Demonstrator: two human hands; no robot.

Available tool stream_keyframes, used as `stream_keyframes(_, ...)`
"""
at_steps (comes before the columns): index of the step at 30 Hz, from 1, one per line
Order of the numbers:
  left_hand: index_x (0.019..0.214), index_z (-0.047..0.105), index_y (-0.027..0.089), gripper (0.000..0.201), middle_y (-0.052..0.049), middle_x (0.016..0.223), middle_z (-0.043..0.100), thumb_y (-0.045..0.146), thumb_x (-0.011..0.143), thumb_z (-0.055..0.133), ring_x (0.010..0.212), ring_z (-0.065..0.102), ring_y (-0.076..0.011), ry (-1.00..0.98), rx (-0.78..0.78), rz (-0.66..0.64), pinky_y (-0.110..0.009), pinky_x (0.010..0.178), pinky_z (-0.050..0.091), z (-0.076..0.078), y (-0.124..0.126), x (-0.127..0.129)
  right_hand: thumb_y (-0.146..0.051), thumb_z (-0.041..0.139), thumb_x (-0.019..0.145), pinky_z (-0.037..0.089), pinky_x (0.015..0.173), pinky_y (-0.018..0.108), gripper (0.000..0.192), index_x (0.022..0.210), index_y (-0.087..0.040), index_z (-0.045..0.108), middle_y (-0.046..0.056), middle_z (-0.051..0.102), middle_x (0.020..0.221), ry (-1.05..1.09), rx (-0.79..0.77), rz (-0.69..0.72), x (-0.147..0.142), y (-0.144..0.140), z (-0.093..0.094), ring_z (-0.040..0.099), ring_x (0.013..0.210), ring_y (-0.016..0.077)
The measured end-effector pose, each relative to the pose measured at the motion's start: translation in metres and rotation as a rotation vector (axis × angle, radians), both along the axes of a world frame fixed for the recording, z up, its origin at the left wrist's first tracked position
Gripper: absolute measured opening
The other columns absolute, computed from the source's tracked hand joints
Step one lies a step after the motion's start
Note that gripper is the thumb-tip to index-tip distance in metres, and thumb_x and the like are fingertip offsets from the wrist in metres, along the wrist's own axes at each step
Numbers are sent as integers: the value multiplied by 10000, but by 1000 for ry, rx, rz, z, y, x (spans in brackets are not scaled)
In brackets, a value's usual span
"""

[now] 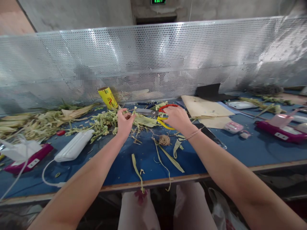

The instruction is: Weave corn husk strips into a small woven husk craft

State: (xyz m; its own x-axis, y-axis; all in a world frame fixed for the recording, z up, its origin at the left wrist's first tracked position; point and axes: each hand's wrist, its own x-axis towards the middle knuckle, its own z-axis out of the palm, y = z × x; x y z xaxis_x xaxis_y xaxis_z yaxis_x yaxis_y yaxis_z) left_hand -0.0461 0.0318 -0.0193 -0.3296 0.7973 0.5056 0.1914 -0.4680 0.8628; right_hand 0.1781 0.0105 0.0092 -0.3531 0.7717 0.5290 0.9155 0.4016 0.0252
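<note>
My right hand (177,119) is closed around scissors (146,111) with one red and one yellow handle loop. Their blades point left, with the tips close to the fingers of my left hand (125,123). Thumb and fingers of that left hand are pinched together over a heap of pale green plant bits (103,123); what is between them is too small to make out. Just behind it a yellow cardboard tube (107,97) leans at a tilt. A small ball of brown twine (164,140) lies in front of my right hand, beside dried husk strips (171,158).
The blue tabletop (117,169) ends at a wooden front edge. Purple power strips (279,131) stand at both sides. At left lie a white corded block (74,146) and piled husks (45,123). Beige paper (203,107) lies at right. A perforated metal screen (153,51) closes the back.
</note>
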Motion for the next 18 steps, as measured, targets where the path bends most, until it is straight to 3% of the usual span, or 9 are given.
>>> stream_keyframes(9, 933, 407, 205, 426, 62, 589, 522, 227, 606, 680, 496, 508, -105, -8, -30, 0, -243, 529, 390, 2, -4, 5, -300, 520, 750, 381, 725, 294, 264, 954, -169, 624, 84, 657, 937, -38, 16, -20, 1, 1, 0, 589, 875, 212)
stream_keyframes(18, 917, 412, 199, 433, 62, 584, 528, 208, 586, 690, 482, 503, -98, -58, -54, -18, -236, 525, 385, 4, -5, 6, -406, 486, 749, 362, 596, 260, 269, 794, -180, 626, 72, 662, 825, -60, -135, -113, -2, -4, 5, 599, 757, 187)
